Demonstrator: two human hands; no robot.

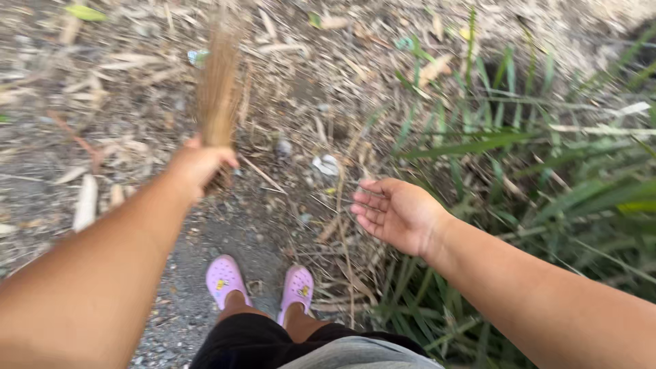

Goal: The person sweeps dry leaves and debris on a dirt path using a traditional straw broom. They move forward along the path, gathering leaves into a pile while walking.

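Observation:
My left hand is closed around a bundle of thin tan broom straws that points away from me over the littered ground. My right hand hangs empty at the edge of the grass, palm turned up and fingers loosely apart. Both forearms reach forward into the picture. Below them I see my two feet in pink clogs standing on grey gravel, and the hem of dark shorts.
Dry leaves, twigs and small scraps of litter cover the dirt ahead. Tall green grass fills the right side. A strip of grey gravel runs under my feet.

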